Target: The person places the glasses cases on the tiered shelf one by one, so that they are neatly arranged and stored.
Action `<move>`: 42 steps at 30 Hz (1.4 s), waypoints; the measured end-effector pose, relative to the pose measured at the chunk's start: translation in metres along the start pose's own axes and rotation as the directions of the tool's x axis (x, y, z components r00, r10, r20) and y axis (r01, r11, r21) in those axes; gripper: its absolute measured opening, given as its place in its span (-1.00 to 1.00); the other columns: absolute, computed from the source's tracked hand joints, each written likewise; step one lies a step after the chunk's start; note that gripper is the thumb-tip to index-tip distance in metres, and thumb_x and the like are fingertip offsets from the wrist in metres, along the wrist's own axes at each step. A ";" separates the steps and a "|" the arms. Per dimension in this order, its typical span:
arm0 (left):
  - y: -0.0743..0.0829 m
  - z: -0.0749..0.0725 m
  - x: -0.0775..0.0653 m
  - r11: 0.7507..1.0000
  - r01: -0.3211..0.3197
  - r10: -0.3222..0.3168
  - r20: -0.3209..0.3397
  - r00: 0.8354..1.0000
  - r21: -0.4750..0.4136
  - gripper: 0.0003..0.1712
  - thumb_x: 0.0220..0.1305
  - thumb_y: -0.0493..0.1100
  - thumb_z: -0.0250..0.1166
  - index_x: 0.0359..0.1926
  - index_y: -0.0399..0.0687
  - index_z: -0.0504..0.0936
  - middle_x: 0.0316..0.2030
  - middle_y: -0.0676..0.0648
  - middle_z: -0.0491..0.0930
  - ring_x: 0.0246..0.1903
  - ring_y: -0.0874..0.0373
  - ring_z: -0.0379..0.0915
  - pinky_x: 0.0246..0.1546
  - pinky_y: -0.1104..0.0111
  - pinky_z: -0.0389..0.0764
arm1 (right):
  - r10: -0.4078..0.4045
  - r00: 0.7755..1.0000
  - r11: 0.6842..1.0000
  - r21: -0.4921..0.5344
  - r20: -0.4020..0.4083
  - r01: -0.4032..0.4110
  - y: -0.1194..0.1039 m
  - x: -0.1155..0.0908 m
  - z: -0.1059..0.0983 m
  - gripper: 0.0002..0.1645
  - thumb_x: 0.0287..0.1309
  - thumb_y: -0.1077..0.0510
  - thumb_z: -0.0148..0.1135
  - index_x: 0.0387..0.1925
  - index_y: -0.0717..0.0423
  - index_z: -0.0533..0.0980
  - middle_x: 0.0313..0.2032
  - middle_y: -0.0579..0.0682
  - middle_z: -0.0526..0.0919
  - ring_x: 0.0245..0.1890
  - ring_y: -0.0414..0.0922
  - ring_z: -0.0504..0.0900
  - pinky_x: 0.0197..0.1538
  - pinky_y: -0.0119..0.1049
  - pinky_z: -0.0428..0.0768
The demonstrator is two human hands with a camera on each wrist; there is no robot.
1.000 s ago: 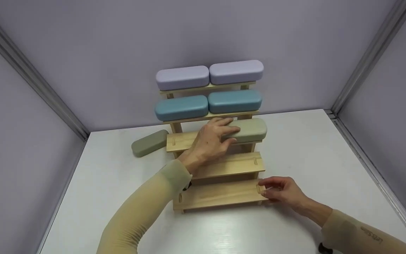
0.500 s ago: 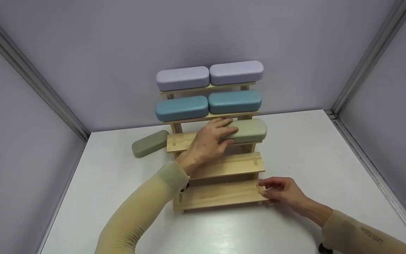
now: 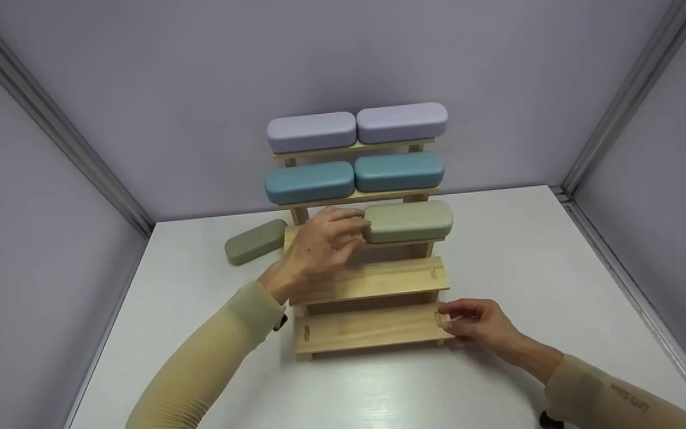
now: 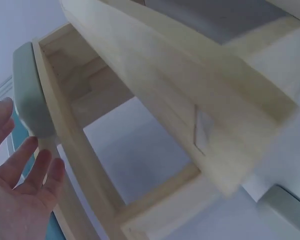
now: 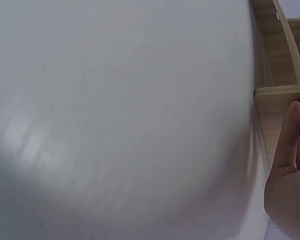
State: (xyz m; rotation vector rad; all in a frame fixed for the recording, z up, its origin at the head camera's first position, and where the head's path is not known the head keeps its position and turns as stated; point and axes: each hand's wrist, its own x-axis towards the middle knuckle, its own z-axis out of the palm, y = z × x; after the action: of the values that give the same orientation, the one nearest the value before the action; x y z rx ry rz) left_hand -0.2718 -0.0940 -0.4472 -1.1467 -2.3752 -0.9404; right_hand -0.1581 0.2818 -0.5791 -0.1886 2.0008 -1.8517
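Note:
A stepped wooden rack (image 3: 373,330) stands on the white table. On its middle shelf, at the right, lies a pale green glasses case (image 3: 408,220), oblong with rounded ends. My left hand (image 3: 325,241) is over the left half of that shelf, fingertips right at the case's left end. In the left wrist view the fingers (image 4: 35,172) are spread and relaxed beside the pale green case (image 4: 31,85). With thumb and fingers, my right hand (image 3: 480,325) pinches the right end of the bottom shelf; the right wrist view shows the thumb (image 5: 290,130) below the board.
Two lilac cases (image 3: 401,122) fill the top shelf, and two blue cases (image 3: 310,182) the one below. An olive green case (image 3: 255,241) lies on the table left of the rack. Pale walls (image 3: 343,53) enclose the table at the back and both sides.
My left hand has drawn back to the left, off the top of the pale green case, which stays in place. The right hand keeps its hold on the bottom shelf.

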 end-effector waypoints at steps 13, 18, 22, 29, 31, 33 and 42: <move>-0.032 -0.053 -0.054 0.967 0.193 -0.203 -0.049 0.978 -0.165 -0.71 0.54 -0.23 0.47 0.18 -0.23 0.85 0.15 -0.22 0.84 -0.01 -0.11 0.84 -0.09 0.00 0.90 | 0.003 1.000 1.000 0.014 -0.004 -0.003 0.001 -0.004 -0.003 -0.44 0.46 0.29 0.47 0.35 0.52 0.56 0.13 -0.39 0.85 -0.06 -0.33 0.86 -0.01 -0.33 0.88; -0.061 -0.062 -0.077 0.942 0.314 -0.326 -0.103 0.940 -0.115 -0.72 0.52 -0.25 0.48 0.18 -0.14 0.87 0.11 -0.18 0.87 0.01 -0.17 0.82 -0.10 -0.04 0.88 | -0.004 1.000 1.000 0.023 -0.011 0.004 0.001 -0.006 -0.005 -0.49 0.45 0.30 0.47 0.33 0.45 0.62 0.12 -0.36 0.86 -0.08 -0.32 0.87 -0.02 -0.34 0.88; -0.092 -0.063 -0.094 0.904 0.426 -0.428 -0.123 0.895 -0.045 -0.68 0.49 -0.27 0.47 0.20 -0.14 0.85 0.13 -0.22 0.86 0.05 -0.26 0.80 -0.07 -0.13 0.85 | -0.010 1.000 0.999 0.032 -0.007 0.010 0.002 -0.006 -0.006 -0.51 0.45 0.31 0.47 0.32 0.41 0.64 0.13 -0.36 0.86 -0.07 -0.33 0.87 -0.02 -0.35 0.87; -0.140 -0.057 -0.118 0.743 0.665 -0.666 -0.020 0.746 0.070 -0.48 0.55 -0.13 0.39 0.42 -0.20 0.70 0.37 -0.37 0.70 0.35 -0.38 0.64 0.34 -0.24 0.68 | -0.030 1.000 0.998 0.049 0.008 0.029 0.004 -0.007 -0.007 -0.52 0.45 0.35 0.44 0.32 0.45 0.63 0.15 -0.36 0.85 -0.06 -0.32 0.87 -0.01 -0.36 0.87; -0.151 -0.054 -0.122 0.702 0.707 -0.710 0.021 0.703 0.085 -0.42 0.56 -0.10 0.39 0.49 -0.19 0.64 0.46 -0.39 0.62 0.47 -0.39 0.53 0.52 -0.28 0.53 | -0.023 1.000 0.998 0.054 0.003 0.023 0.004 -0.007 -0.006 -0.51 0.44 0.35 0.45 0.32 0.46 0.63 0.15 -0.35 0.85 -0.06 -0.32 0.87 -0.02 -0.36 0.87; -0.159 -0.052 -0.124 0.680 0.728 -0.732 0.043 0.680 0.087 -0.39 0.56 -0.10 0.41 0.52 -0.19 0.61 0.52 -0.38 0.56 0.56 -0.39 0.44 0.65 -0.27 0.39 | -0.022 1.000 0.999 0.047 -0.001 0.022 0.003 -0.006 -0.005 -0.49 0.44 0.33 0.46 0.32 0.48 0.61 0.14 -0.35 0.85 -0.06 -0.33 0.86 -0.02 -0.37 0.87; -0.180 -0.045 -0.129 0.614 0.786 -0.789 0.052 0.612 0.064 -0.36 0.48 -0.13 0.49 0.49 -0.21 0.64 0.64 -0.34 0.42 0.67 -0.38 0.28 0.76 -0.21 0.22 | -0.012 1.000 0.999 0.034 -0.004 0.012 0.000 0.000 0.000 -0.42 0.43 0.34 0.46 0.35 0.57 0.54 0.10 -0.31 0.85 -0.08 -0.34 0.86 -0.04 -0.38 0.87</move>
State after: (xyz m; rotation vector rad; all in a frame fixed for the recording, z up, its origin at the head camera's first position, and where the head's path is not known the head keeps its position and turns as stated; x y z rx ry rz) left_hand -0.3334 -0.2800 -0.5608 -0.0157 -2.9837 -1.0868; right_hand -0.1579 0.2816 -0.5787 -0.1872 1.9740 -1.8931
